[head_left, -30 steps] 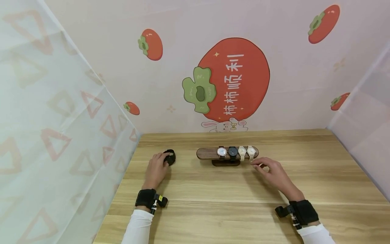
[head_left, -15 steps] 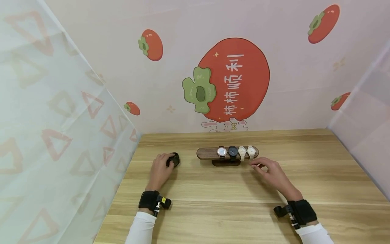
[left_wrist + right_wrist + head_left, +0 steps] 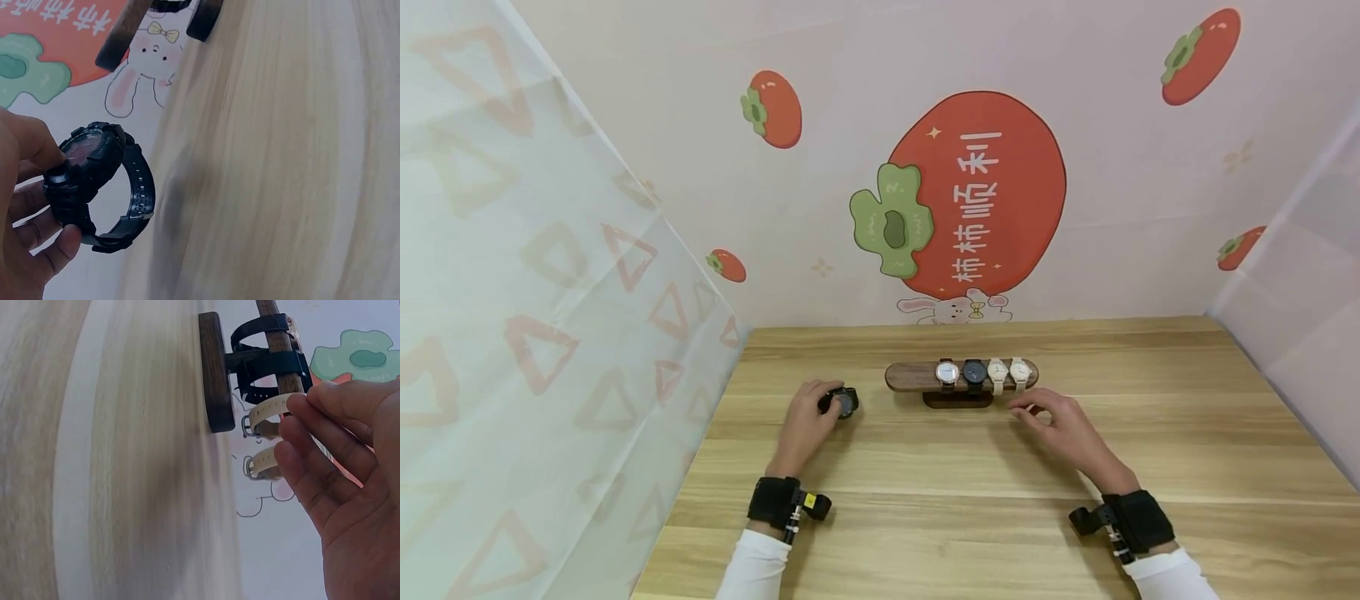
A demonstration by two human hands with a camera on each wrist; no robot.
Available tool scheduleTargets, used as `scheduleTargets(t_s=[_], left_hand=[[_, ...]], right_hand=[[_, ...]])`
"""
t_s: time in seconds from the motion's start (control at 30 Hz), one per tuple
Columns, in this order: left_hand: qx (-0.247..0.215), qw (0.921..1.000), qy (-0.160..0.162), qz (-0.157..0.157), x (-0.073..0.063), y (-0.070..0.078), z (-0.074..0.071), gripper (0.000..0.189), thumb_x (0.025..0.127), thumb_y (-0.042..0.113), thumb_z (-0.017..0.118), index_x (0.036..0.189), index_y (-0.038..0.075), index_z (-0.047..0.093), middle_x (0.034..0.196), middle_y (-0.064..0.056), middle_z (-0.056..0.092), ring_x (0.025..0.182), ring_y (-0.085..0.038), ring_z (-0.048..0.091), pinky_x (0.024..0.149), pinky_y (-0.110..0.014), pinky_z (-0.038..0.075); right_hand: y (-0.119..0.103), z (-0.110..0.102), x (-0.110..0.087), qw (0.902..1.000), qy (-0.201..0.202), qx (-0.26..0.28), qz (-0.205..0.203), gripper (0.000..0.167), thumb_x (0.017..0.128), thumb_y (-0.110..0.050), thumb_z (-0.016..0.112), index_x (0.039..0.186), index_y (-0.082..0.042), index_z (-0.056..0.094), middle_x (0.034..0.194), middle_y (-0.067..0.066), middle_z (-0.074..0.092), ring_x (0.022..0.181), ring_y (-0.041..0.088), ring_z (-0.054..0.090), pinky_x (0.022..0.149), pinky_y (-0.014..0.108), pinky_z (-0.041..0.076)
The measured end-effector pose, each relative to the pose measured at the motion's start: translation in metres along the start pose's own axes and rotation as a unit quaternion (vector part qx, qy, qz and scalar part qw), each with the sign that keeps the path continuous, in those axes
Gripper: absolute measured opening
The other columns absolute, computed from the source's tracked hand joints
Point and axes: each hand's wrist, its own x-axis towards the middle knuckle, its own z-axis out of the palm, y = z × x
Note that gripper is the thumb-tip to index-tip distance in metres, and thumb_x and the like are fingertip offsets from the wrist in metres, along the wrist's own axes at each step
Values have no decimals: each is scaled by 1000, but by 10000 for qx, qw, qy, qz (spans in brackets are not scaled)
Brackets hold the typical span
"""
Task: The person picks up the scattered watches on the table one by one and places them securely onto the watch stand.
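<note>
A black wristwatch with a closed strap loop is pinched between the thumb and fingers of my left hand, left of the watch stand. In the left wrist view the watch is held up with its strap hanging down in a ring. My right hand holds nothing; its fingers are loosely bent, with thumb and forefinger tips together, just in front of the stand's right end. The dark wooden watch stand carries several watches: one white-faced, one black and two cream ones.
The light wooden table reaches back to a wall sheet printed with persimmons and a rabbit. Patterned sheets stand along the left and right sides. The stand's foot rests on the table near the back.
My left hand has carried the black watch to the right, towards the stand, and its face now shows more. My right hand has shifted slightly left.
</note>
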Motion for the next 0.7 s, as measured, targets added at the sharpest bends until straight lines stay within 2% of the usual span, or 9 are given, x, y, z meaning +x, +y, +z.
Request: scheduleTargets(t_s=[0.23,0.4,0.47,0.7], left_hand=[[-313,9994,-148,37,-4,16,9,29,100,8,70,129,7,76,123,-11,73,119,-30,67,100,-52,59],[-355,9987,-292,198,-7,27,17,28,101,9,69,129,7,76,125,-11,73,120,-30,67,98,-50,59],[-363,9984,-314,292,-8,30,20,28,101,9,69,128,6,76,124,-11,74,118,-30,67,97,-50,60],[-506,9972,-313,456,-9,40,32,26,100,7,69,125,6,76,121,-8,74,110,-24,67,88,-43,59]], right_hand=[[-4,5,0,9999,-118,84,76,13,99,-6,76,110,-11,81,108,1,79,95,8,69,78,42,62],[-9,10,1,9997,-177,158,61,12,98,-7,77,109,-10,81,110,3,79,95,9,68,74,29,57],[-11,12,1,9996,-191,197,19,12,98,-7,77,109,-10,81,109,2,79,95,9,67,72,27,55],[-16,15,4,9992,-300,274,16,13,100,-7,75,110,-11,81,114,5,79,98,15,70,76,36,59]])
